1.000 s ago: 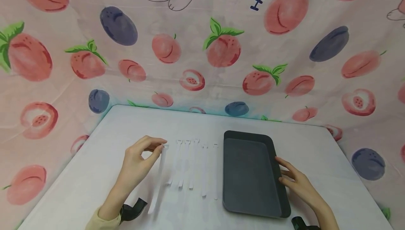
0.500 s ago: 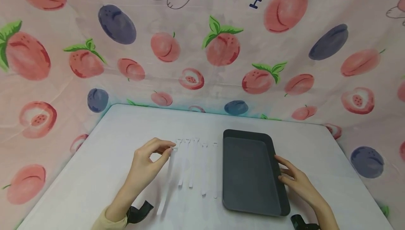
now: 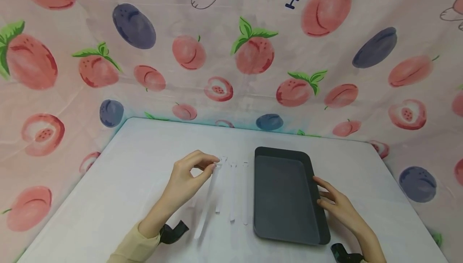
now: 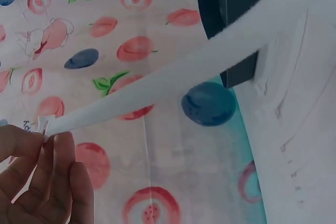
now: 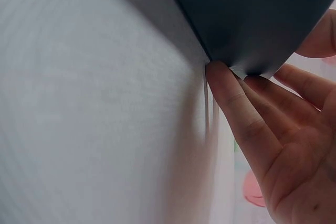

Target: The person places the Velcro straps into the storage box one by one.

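Note:
In the head view my left hand (image 3: 189, 178) pinches the upper end of a long, thin white strip (image 3: 207, 206) between thumb and fingertips. The strip slants down toward me; in the left wrist view the pinched end of the strip (image 4: 142, 94) has a small bent tab. Other white strips (image 3: 232, 194) lie side by side on the table just right of it, some partly hidden by my left hand and arm. My right hand (image 3: 340, 210) touches the right side of a dark grey rectangular tray (image 3: 282, 198); the right wrist view shows extended fingers against its outer wall.
The white table (image 3: 159, 142) reaches back to a pink fruit-print cloth (image 3: 217, 54) hanging behind it. Black wrist mounts (image 3: 174, 231) sit at both wrists. Nothing lies inside the tray.
My left hand has moved right along the row of strips, carrying the pinched strip with it and covering more strips. The right hand and the tray have stayed in place.

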`<state>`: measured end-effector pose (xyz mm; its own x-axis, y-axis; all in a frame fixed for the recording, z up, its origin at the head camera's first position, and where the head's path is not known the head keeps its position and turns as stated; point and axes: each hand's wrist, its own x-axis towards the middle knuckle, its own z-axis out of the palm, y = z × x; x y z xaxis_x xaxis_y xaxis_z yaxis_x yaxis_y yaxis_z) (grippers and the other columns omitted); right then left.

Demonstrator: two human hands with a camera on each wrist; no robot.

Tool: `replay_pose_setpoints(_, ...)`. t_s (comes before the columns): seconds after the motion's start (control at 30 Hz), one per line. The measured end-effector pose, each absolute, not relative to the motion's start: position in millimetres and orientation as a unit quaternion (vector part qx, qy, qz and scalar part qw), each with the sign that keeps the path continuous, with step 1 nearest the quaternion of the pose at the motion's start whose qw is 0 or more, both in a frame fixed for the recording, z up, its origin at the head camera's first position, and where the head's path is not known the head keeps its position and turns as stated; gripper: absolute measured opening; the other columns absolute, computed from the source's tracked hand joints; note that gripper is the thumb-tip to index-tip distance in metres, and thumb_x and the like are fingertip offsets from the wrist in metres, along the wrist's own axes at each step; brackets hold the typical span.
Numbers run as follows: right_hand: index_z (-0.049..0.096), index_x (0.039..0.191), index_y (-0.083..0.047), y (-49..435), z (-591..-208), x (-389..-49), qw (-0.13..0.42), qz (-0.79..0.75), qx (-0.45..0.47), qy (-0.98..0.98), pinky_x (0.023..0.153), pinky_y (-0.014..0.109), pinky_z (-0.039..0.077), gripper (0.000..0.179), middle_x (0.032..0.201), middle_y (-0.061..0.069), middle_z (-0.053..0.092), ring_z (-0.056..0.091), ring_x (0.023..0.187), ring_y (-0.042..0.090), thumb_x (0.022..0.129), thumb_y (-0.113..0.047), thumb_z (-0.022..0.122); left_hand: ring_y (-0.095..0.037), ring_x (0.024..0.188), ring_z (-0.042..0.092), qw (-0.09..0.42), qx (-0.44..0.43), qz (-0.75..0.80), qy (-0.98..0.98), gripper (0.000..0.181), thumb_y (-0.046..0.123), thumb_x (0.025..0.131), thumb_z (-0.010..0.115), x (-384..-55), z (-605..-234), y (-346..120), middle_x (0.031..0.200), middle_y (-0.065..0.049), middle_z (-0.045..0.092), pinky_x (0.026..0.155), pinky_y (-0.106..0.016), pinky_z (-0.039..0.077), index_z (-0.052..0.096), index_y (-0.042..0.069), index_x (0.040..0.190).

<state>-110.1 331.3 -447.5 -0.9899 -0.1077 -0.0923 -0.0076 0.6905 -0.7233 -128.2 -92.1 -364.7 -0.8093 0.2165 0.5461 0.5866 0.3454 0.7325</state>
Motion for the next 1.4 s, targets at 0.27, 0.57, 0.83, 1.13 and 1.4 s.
replay_pose_setpoints(0.27,0.031,0.151,-0.018,331.7,-448.2,-109.7,0.067,-0.396,-0.034,0.915,0.091,0.061,0.047,0.064,0.151,0.024,0.036,0.051,0.123,0.05,0.093,-0.012,0.057,-0.007,0.077,0.063,0.161,-0.272,-0.518,-0.795,0.016,0.006,0.089,0.066,-138.5,-359.1,-76.0,0.088,0.004,0.068,0.071,-0.023,0.053,0.072,0.017,0.1)
replay_pose_setpoints(0.57,0.031,0.151,-0.017,333.2,-447.7,-109.3,0.059,-0.4,-0.044,0.914,0.091,0.062,0.047,0.063,0.151,0.024,0.036,0.05,0.123,0.052,0.093,-0.011,0.055,-0.007,0.079,0.063,0.135,-0.283,-0.524,-0.792,0.014,0.008,0.089,0.067,-149.0,-351.7,-54.9,0.09,0.003,0.069,0.075,-0.024,0.055,0.073,0.013,0.1)
replay_pose_setpoints(0.83,0.03,0.151,-0.019,332.9,-447.2,-109.5,0.062,-0.39,-0.039,0.918,0.091,0.062,0.047,0.064,0.152,0.023,0.036,0.051,0.123,0.051,0.093,-0.012,0.056,-0.007,0.078,0.064,0.112,-0.297,-0.533,-0.785,0.013,0.011,0.09,0.066,-157.6,-343.4,-36.4,0.094,0.002,0.069,0.075,-0.024,0.054,0.072,0.015,0.1)
replay_pose_setpoints(1.13,0.03,0.151,-0.018,332.8,-447.8,-108.9,0.062,-0.396,-0.043,0.915,0.09,0.061,0.048,0.064,0.153,0.023,0.034,0.05,0.123,0.052,0.093,-0.011,0.055,-0.009,0.073,0.065,0.078,-0.302,-0.56,-0.767,0.013,0.012,0.091,0.064,-170.9,-338.6,-19.4,0.094,-0.001,0.068,0.07,-0.028,0.056,0.072,0.011,0.102)
replay_pose_setpoints(1.4,0.03,0.151,-0.018,332.9,-447.1,-109.1,0.059,-0.391,-0.047,0.917,0.091,0.064,0.045,0.063,0.153,0.022,0.034,0.05,0.123,0.052,0.094,-0.012,0.055,-0.01,0.077,0.064,0.065,-0.315,-0.55,-0.771,0.015,0.012,0.091,0.064,-178.4,-334.6,-2.5,0.099,-0.003,0.069,0.073,-0.022,0.054,0.072,0.011,0.103)
